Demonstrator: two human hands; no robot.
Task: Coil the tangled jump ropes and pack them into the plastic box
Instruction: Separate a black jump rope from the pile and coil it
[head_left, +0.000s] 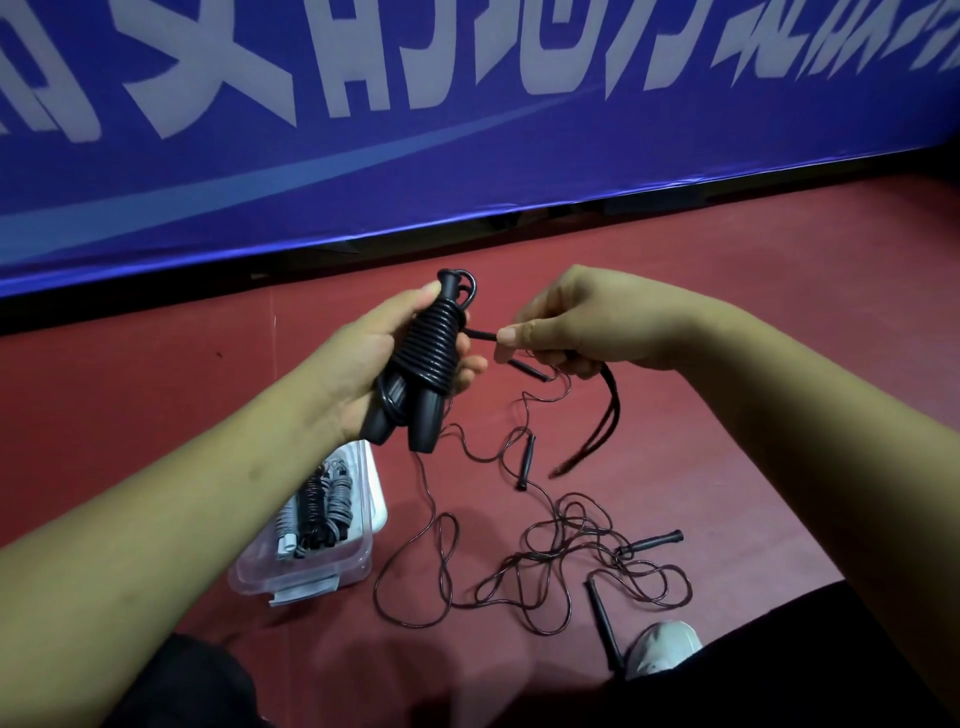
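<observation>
Under blue banner (395, 156), red floor (156, 395), ropes (566, 552)

The left hand (358, 358) and right hand (571, 322) are bare. Both forearms (156, 519) are bare up to the frame edge. The legs are clad in black trousers (753, 675). One foot wears a pale grey-white shoe (662, 647).

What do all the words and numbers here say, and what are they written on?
Blue banner: big white characters, cut off at the picture's top edge, not readable.
Plastic box: a label at its near end, too blurred to read.
Coiled black jump rope in the left hand: no writing shows.
</observation>
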